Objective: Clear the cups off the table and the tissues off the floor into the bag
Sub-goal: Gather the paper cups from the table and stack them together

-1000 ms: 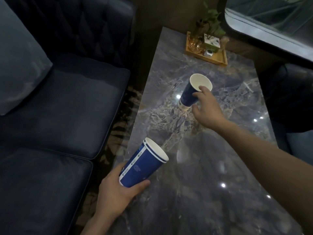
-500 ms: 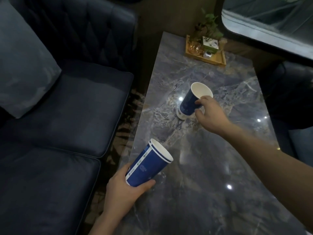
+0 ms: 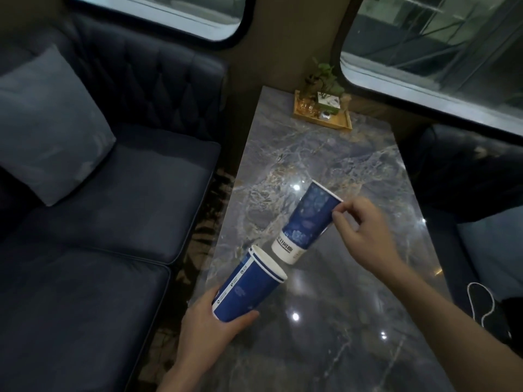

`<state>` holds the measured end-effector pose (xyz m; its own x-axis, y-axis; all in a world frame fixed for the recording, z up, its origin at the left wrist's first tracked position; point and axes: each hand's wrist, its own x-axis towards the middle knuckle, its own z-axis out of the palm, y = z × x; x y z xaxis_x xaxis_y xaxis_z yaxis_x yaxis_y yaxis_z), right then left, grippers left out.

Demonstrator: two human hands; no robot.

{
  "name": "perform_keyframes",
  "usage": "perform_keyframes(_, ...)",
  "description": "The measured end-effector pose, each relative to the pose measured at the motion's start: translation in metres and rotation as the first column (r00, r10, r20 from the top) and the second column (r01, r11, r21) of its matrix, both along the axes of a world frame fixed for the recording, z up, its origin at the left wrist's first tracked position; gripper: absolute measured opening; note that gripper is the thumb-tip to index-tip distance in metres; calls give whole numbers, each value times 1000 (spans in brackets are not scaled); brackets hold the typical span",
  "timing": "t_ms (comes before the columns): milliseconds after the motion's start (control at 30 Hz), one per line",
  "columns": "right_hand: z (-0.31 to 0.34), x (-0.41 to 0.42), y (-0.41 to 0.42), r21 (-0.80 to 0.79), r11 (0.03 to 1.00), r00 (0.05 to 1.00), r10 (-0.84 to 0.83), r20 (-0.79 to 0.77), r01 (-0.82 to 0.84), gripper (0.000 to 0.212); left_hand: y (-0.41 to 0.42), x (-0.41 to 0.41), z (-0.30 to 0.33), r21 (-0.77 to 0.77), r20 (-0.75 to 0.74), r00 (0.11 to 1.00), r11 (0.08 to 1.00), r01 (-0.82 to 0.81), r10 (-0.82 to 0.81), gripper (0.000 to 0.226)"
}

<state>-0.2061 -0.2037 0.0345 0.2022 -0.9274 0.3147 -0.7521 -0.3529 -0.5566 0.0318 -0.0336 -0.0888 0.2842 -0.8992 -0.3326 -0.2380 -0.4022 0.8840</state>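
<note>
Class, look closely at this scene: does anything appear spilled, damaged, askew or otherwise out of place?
Nothing looks spilled or damaged. Both blue cups are tilted only because they are held: the left hand grips one cup, the right hand pinches the other cup by its rim. The marble table shows no spill.

Marble table (image 3: pixel 353 321): near half is left bare, open passage across it. Mid-table is occupied by two tilted blue cups: one gripped at its base by the left hand (image 3: pixel 206 321), one pinched at its rim by the right hand (image 3: pixel 365 230); a narrow gap is kept between them. Far end is blocked by a wooden tray (image 3: pixel 322 121) with a plant. Left edge is flanked by a sofa (image 3: pixel 99 222) across a slim floor strip. A white cable (image 3: pixel 481 304) is seen on the right seat.
</note>
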Motion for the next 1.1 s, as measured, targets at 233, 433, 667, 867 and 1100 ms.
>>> perform_keyframes(233, 15, -18, 84, 57, 998, 963, -52, 264, 38, 7, 30, -16, 19, -3, -3, 999, 999, 35, -35, 61)
perform_keyframes(433, 17, -35, 146, 132, 991, 879, -92, 469, 34, 22, 52, -32, 42, -62, 37, 987, 985, 160, -158, 63)
perform_keyframes(667, 16, -61, 217, 141, 990, 736, -116, 667, 28, 26, 87, -61, 70, -103, 104, 962, 959, 265, -254, 62)
perform_keyframes(867, 3, -92, 285, 69, 997, 809, -61, 585, 25, 18, 126, -99, 92, -99, 127, 931, 930, 355, -342, 65)
perform_keyframes(1100, -16, -116, 364, 149, 985, 817, -152, 556, 83, 45, 171, -138, 109, -72, 161, 887, 892, 447, -432, 70)
